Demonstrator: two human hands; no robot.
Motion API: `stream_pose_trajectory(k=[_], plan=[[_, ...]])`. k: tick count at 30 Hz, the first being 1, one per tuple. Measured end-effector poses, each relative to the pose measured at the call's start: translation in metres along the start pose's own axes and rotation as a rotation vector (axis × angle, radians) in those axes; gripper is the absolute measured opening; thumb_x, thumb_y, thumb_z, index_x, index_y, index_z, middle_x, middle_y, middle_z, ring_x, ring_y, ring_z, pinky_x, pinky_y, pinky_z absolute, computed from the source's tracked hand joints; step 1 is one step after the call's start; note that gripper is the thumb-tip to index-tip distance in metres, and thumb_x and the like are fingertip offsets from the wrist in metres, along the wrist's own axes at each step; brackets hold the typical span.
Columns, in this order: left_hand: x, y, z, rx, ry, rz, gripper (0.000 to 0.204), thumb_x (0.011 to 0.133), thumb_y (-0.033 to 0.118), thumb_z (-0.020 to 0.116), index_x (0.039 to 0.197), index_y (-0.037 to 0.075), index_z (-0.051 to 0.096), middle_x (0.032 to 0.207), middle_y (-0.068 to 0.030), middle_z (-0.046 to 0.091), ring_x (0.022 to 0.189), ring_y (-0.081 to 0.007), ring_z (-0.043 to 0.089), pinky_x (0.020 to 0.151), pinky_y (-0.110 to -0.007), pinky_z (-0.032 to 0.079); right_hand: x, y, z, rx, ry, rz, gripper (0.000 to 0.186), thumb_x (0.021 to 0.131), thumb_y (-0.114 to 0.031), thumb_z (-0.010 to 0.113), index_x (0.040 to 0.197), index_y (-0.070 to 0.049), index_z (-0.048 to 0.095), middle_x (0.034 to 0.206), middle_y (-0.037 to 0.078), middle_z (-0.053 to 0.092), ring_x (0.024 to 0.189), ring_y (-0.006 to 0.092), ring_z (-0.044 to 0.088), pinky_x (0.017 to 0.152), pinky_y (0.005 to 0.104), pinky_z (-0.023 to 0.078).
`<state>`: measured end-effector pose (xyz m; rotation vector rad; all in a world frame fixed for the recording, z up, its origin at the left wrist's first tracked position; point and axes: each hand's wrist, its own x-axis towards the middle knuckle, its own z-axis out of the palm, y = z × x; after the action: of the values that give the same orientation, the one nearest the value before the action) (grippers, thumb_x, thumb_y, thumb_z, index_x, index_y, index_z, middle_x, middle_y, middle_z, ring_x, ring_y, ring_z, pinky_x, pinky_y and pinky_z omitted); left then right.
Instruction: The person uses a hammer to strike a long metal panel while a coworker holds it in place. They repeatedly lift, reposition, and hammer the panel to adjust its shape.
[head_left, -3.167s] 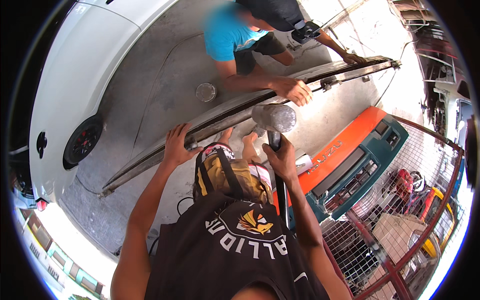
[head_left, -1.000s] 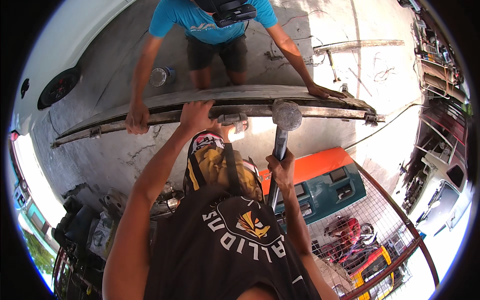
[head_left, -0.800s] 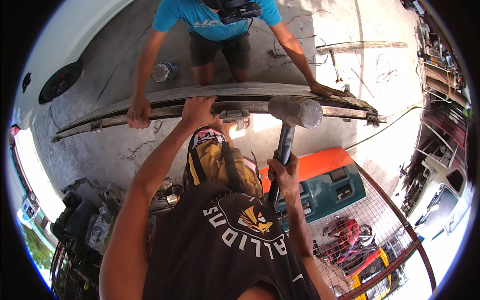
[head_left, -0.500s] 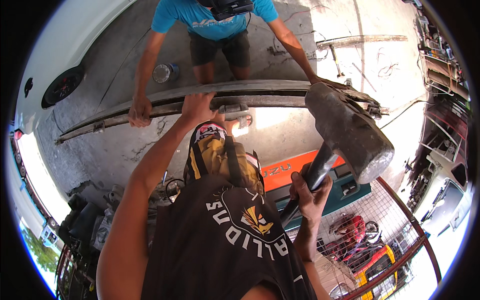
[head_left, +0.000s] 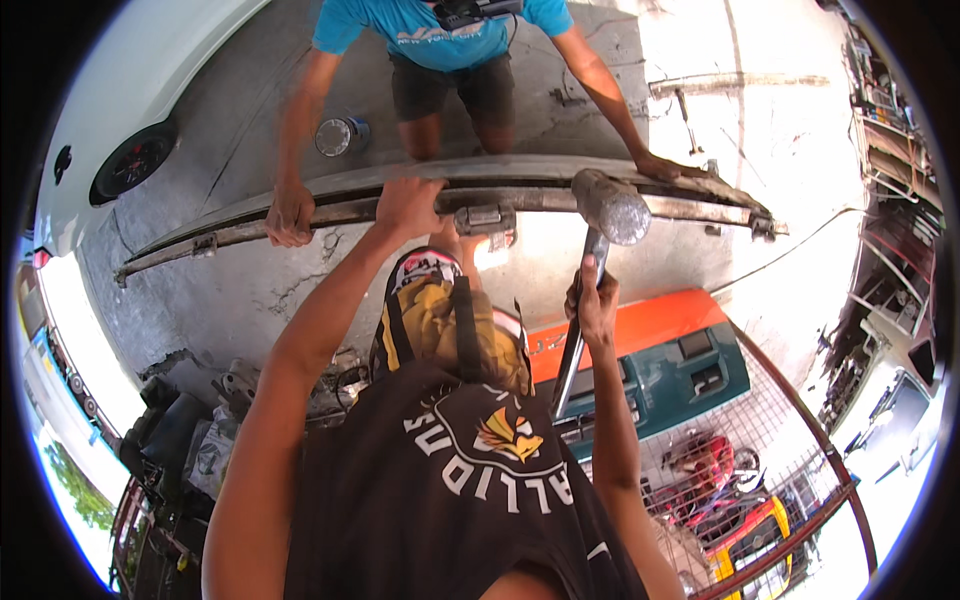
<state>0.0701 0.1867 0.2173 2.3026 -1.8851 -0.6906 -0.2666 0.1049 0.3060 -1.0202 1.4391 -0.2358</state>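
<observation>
A long, curved metal beam with a channel along it lies across the view in front of me. My left hand is closed on its near edge, left of the middle, the fingertips partly hidden. My right hand grips the shaft of a sledgehammer. Its heavy, worn head is at the beam's near edge; whether they touch I cannot tell. A metal block-like piece sits by the beam between my hands. Across from me a kneeling person in a blue shirt has both hands on the beam.
An orange and green vehicle panel lies to the right, beside a wire mesh frame. A can and another hammer are on the concrete floor beyond the beam. A white vehicle stands at left.
The sledgehammer has come down and forward from its raised place, its head now at the beam. My right hand moved forward with it. My left hand stays on the beam.
</observation>
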Motion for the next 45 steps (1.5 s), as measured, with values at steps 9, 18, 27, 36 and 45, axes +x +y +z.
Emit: stream_pose_trajectory(k=[9,18,27,36,45], plan=[[0.0,-0.003,-0.01,-0.048,-0.113,-0.1,0.053,0.076,0.042,0.082,0.118,0.012,0.075,0.098,-0.0142,0.077,0.095,-0.0336,0.075,0.083,-0.046,0.058,-0.051,0.021,-0.005,0.211,-0.107,0.087,0.058,0.104,-0.061,0.055,0.084,-0.006,0.053,0.059,0.003,0.05,0.046,0.0128,0.051,0.042,0.0286,0.041],[0.007,0.017,-0.019,0.074,-0.141,-0.123,0.055,0.071,0.033,0.085,0.121,0.014,0.073,0.097,-0.0161,0.077,0.097,-0.0374,0.073,0.082,-0.05,0.059,-0.117,0.14,-0.024,-0.051,0.037,0.291,0.042,0.092,-0.038,0.08,0.082,-0.004,0.057,0.057,0.002,0.055,0.046,0.0116,0.056,0.043,0.0299,0.044],[0.011,-0.004,0.018,-0.027,-0.118,0.052,0.041,0.078,0.027,0.088,0.105,0.0,0.074,0.091,-0.0204,0.077,0.09,-0.0353,0.076,0.077,-0.042,0.057,-0.034,0.399,0.053,0.052,0.259,0.615,0.031,0.071,-0.018,0.069,0.076,0.012,0.066,0.072,0.031,0.07,0.071,0.0428,0.075,0.07,0.0496,0.06],[-0.006,0.032,0.025,0.124,-0.118,-0.099,0.079,0.084,0.037,0.09,0.142,-0.001,0.053,0.137,-0.015,0.063,0.124,-0.0276,0.059,0.108,-0.041,0.046,-0.019,0.578,0.196,0.436,0.459,0.903,0.027,0.071,-0.015,0.067,0.072,0.012,0.067,0.066,0.023,0.07,0.058,0.0332,0.073,0.056,0.0434,0.059],[-0.006,0.026,0.006,0.202,-0.255,-0.349,0.08,0.086,0.046,0.087,0.143,0.0,0.056,0.137,-0.0119,0.064,0.124,-0.0249,0.06,0.108,-0.037,0.046,0.015,0.601,0.244,0.652,0.373,0.947,0.024,0.07,-0.013,0.068,0.065,0.01,0.064,0.059,0.02,0.066,0.052,0.0299,0.071,0.05,0.0422,0.056]])
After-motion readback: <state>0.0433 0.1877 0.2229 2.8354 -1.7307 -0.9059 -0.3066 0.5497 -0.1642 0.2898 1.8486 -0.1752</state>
